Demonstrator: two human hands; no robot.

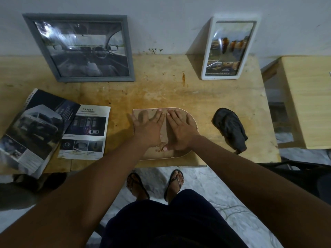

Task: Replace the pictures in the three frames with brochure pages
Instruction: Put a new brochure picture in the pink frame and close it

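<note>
An arch-shaped frame (192, 123) lies face down near the table's front edge, its brown backing board up. My left hand (149, 127) and my right hand (180, 130) rest flat on that board side by side, fingers spread, holding nothing. A grey frame (129, 51) with a car-interior picture leans on the wall at back left. A white frame (207, 56) with a page of yellow cars leans at back right. An open brochure (34, 129) lies at the left, with a loose "SAFETY" page (87, 133) beside it.
A crumpled black cloth (230, 128) lies right of the arch frame. The wooden table (179, 92) is stained. A second wooden surface (308, 97) stands to the right across a gap. My sandalled feet show below the front edge.
</note>
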